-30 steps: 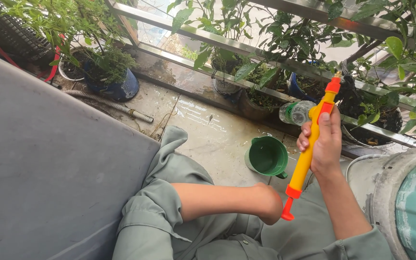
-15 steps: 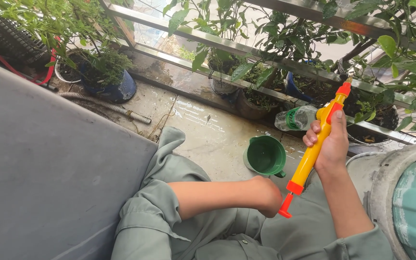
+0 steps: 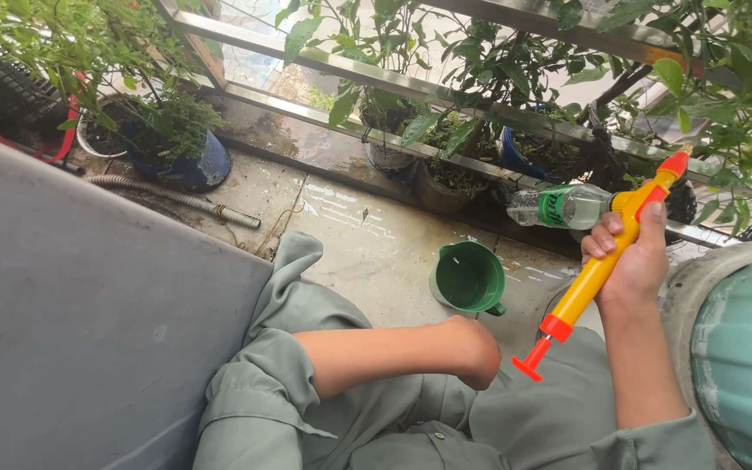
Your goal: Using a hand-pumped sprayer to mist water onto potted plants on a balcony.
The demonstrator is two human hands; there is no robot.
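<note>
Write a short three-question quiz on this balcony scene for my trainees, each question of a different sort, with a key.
1. True or false: the right hand grips the yellow and orange pump sprayer around its barrel.
2. Multiple choice: where does the green jug stand? A) on the metal railing B) on the concrete floor, in front of the potted plants C) in the person's lap
3. Fill in: the clear plastic bottle joined to the sprayer has a ___ label.

Key: 1 true. 2 B. 3 green.

Note: the left arm ends at about near the sprayer's orange plunger handle, not touching it; no left hand shows.
</note>
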